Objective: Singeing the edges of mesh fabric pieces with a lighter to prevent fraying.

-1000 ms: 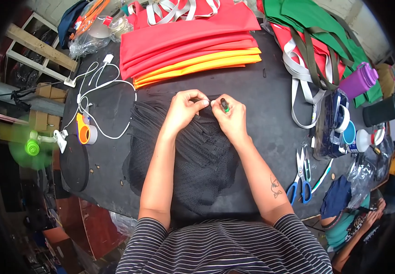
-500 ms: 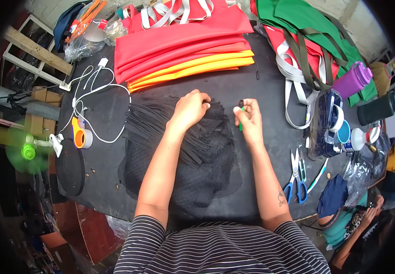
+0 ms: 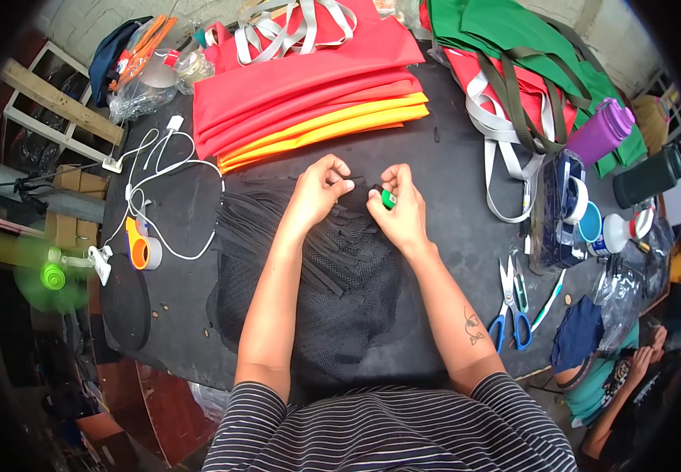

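Note:
Black mesh fabric (image 3: 340,315) lies in a loose pile in front of me, with dark strips (image 3: 258,224) bunched along its left part. My left hand (image 3: 321,189) is over the far edge of the pile, its thumb and fingertips pinched on the black mesh. Close by on the right, my right hand (image 3: 400,212) is closed around a small green lighter (image 3: 388,199). Its dark end points toward the mesh at my left fingertips. No flame can be made out.
Folded red and yellow bags (image 3: 309,102) are stacked at the back. Green bags (image 3: 505,39) lie back right, near a purple bottle (image 3: 601,132). Blue-handled scissors (image 3: 509,311) are at right. A white cable (image 3: 163,161) and tape roll (image 3: 145,253) lie left, beside a spinning green fan (image 3: 53,275).
My right hand has moved left with the lighter, up to the mesh by my left hand. The lighter has turned from upright to tilted. My left hand has shifted slightly left.

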The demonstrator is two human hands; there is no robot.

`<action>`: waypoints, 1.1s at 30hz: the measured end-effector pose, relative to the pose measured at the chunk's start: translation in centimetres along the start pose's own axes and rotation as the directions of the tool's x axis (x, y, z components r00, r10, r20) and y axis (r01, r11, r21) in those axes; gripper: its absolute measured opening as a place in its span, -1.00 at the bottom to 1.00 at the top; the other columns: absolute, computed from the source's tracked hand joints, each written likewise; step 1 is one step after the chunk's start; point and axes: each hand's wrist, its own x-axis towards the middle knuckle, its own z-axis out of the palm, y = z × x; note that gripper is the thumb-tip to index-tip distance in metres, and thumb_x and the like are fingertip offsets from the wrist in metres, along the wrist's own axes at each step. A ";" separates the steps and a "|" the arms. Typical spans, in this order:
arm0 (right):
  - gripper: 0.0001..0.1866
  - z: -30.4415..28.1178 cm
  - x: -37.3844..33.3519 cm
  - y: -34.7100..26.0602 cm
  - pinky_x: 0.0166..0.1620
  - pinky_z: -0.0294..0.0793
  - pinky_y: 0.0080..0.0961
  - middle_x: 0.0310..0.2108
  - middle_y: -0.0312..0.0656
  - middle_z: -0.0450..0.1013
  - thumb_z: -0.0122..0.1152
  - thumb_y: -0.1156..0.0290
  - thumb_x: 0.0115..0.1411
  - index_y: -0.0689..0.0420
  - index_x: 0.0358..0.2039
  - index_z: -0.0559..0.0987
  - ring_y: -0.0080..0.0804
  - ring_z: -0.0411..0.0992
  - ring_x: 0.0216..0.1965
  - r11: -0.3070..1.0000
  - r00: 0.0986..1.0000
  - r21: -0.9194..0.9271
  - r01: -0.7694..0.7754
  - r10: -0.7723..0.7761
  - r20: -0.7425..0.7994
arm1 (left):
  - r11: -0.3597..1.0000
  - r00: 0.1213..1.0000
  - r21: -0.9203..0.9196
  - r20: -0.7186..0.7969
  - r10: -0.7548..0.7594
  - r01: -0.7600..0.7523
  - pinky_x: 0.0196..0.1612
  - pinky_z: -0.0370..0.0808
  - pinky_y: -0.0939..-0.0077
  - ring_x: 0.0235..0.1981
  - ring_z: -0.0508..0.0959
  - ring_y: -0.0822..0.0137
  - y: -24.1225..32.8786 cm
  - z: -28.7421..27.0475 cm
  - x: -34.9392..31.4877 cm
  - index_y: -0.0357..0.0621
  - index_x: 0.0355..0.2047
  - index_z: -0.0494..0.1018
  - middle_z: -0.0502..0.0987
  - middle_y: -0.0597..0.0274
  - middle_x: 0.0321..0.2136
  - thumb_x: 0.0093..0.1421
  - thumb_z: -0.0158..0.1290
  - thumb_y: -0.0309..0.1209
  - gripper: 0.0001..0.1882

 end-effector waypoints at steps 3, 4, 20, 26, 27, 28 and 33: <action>-0.58 0.1 0.6 -0.3 -0.28 0.48 -0.23 -0.42 -0.11 0.40 0.24 0.36 0.00 0.12 -0.16 0.29 -0.11 0.48 -0.41 0.999 0.999 -0.042 -0.008 0.010 0.049 | 1.000 1.000 -0.021 -0.002 0.011 -0.011 -0.48 0.41 0.68 -0.53 0.44 0.60 -0.1 -0.1 0.1 -0.19 -0.27 0.43 0.47 0.37 -0.52 0.08 0.19 -0.57 -0.78; -0.58 0.1 0.8 -0.4 -0.28 0.47 -0.22 -0.42 -0.10 0.40 0.23 0.36 0.01 0.12 -0.16 0.28 -0.10 0.48 -0.40 0.998 0.997 -0.052 -0.023 0.027 0.072 | 0.999 1.000 -0.033 0.002 0.019 -0.019 -0.48 0.40 0.69 -0.53 0.44 0.60 -0.2 -0.2 0.2 -0.19 -0.26 0.43 0.48 0.37 -0.53 0.08 0.19 -0.57 -0.78; -0.70 1.1 0.7 -0.8 -0.38 0.42 -0.34 -0.57 -0.05 0.45 0.27 0.27 0.08 0.30 -0.52 0.53 -0.20 0.46 -0.54 0.973 0.984 0.155 -0.174 0.167 0.060 | 0.999 0.998 -0.043 -0.064 -0.011 0.008 -0.48 0.37 0.60 -0.61 0.40 0.58 0.9 0.0 -1.0 -0.23 -0.26 0.47 0.51 0.30 -0.57 0.04 0.22 -0.53 -0.76; -0.74 0.8 0.0 -1.3 -0.44 0.35 -0.39 -0.62 -0.05 0.37 0.26 0.36 0.11 0.32 -0.52 0.50 -0.32 0.38 -0.59 0.986 0.995 0.146 -0.086 0.080 0.053 | 0.982 0.997 0.175 0.007 0.070 -0.070 -0.38 0.38 0.58 -0.49 0.42 0.54 2.5 -0.8 -2.1 -0.21 -0.42 0.56 0.52 0.38 -0.54 0.03 0.23 -0.51 -0.90; -0.74 0.5 -0.4 -1.2 -0.43 0.36 -0.39 -0.62 -0.07 0.36 0.27 0.37 0.11 0.32 -0.53 0.50 -0.32 0.38 -0.59 0.988 0.995 0.137 -0.069 0.058 0.085 | 0.936 0.991 0.325 0.040 0.131 -0.137 -0.28 0.39 0.52 -0.40 0.45 0.48 2.8 -1.0 -2.5 -0.18 -0.44 0.56 0.53 0.37 -0.50 0.01 0.24 -0.50 -0.91; -0.75 0.1 -0.7 -0.8 -0.34 0.40 -0.44 -0.51 -0.11 0.41 0.31 0.34 0.10 0.29 -0.43 0.54 -0.35 0.41 -0.49 0.988 0.986 0.109 -0.109 0.094 0.134 | 0.825 0.936 0.454 0.066 0.346 -0.337 -0.07 0.33 0.41 -0.21 0.43 0.33 2.8 -1.4 -2.7 -0.15 -0.46 0.54 0.55 0.29 -0.37 -0.02 0.24 -0.50 -0.90; -0.63 -2.0 -3.2 -0.5 -0.12 0.37 -0.56 -0.29 -0.27 0.36 0.40 0.44 0.00 0.18 -0.14 0.60 -0.47 0.36 -0.25 0.987 0.958 0.160 -0.031 -0.016 0.288 | 0.997 0.976 0.060 0.216 0.041 -0.055 -0.22 0.44 0.51 -0.36 0.51 0.34 1.1 -1.9 -2.5 -0.28 -0.47 0.48 0.48 0.18 -0.39 0.15 0.17 -0.42 -0.83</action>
